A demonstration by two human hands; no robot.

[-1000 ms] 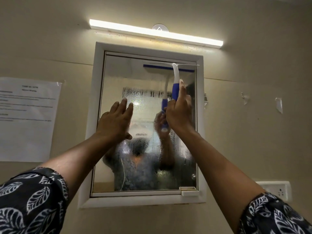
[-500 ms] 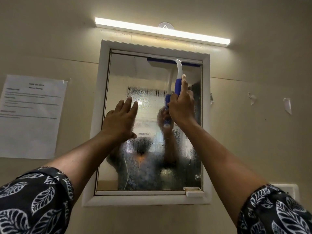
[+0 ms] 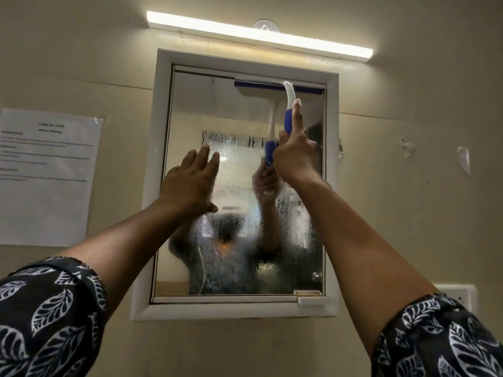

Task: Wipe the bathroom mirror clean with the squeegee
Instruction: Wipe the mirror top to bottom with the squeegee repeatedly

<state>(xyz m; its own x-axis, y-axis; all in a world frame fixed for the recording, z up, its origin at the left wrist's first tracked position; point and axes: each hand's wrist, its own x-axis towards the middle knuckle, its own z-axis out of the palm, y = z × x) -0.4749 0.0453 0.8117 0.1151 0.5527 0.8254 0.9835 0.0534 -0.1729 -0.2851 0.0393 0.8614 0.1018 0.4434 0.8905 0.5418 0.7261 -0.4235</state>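
Squeegee [image 3: 289, 110], blue-and-white plastic w/ curved handle: blade pressed flat to top-right of white-framed rectangular wall mirror [image 3: 206, 104], just under frame's upper edge. Handle gripped in R hand [image 3: 295, 156], index finger stretched up along it. L hand [image 3: 190, 180] spread against glass at mid-left, fingers straight, holding nothing. Upper glass clear, lower part beaded w/ droplets. Lit white tube light [image 3: 258, 34] above; taped paper notice [image 3: 46, 175] on wall to left.

lit tube light [image 3: 258, 35], taped paper notice [image 3: 46, 175], wall socket [image 3: 460, 296], beige wall [image 3: 422, 186]
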